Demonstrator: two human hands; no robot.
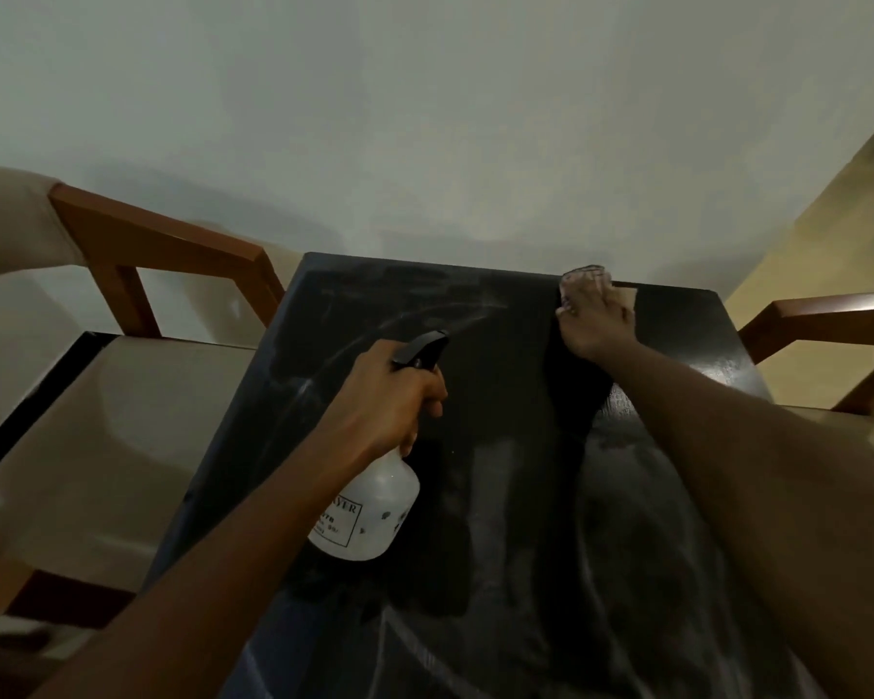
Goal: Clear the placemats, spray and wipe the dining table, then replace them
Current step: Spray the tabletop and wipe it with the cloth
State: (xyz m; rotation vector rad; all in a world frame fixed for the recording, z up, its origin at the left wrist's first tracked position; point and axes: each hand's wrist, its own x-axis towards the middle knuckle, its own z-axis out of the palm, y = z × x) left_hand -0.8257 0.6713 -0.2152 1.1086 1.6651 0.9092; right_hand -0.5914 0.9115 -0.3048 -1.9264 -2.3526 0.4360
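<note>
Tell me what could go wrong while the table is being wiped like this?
The right hand presses the cloth right at the far edge of the table, so the cloth might slip off toward the wall. The left hand holds the spray bottle with its nozzle aimed that way, so a squeeze might wet the wall or the wiping hand.

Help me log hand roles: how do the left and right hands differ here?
The left hand curls round the spray bottle neck; the right hand presses flat on a cloth. The left hand is mid-table; the right hand reaches the dining table far edge. Both are bare.
</note>
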